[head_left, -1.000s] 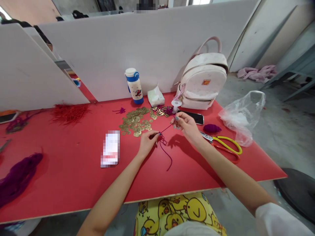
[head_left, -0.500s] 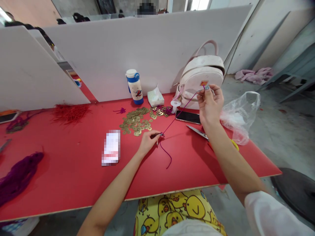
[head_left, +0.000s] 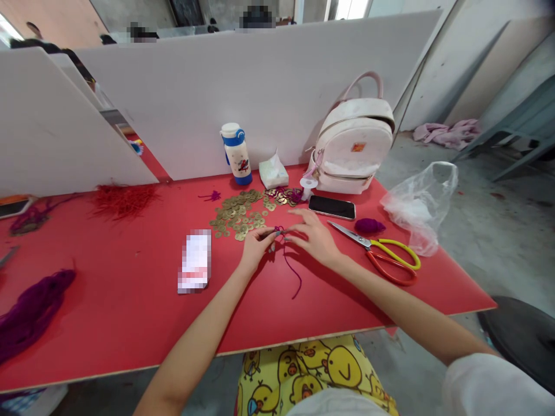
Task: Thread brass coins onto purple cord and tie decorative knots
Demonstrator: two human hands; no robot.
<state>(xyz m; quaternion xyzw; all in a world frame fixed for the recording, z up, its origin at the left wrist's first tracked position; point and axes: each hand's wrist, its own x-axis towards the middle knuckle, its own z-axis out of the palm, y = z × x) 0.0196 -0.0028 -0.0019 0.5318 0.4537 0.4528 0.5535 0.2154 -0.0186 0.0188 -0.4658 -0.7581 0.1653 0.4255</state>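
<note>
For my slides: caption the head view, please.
Left hand pinching thin purple cord, right hand alongside, near round golden discs on a red tabletop.

We can read no word, number or brand for certain anywhere. On the front of the white backpack (head_left: 342,138) we see a small orange-red patch (head_left: 358,147), its markings too small for us to make out. The white-and-blue bottle (head_left: 237,153) bears a red-and-dark printed figure (head_left: 243,166) low on its body, with fine marks beside it that we cannot resolve into letters. The white rectangular item (head_left: 195,260) lying on the desk (head_left: 130,312) is pixelated, so we only tell a pinkish-red band across its lower part. Any print on the tissue pack (head_left: 273,175) is too faint for us to read.
</note>
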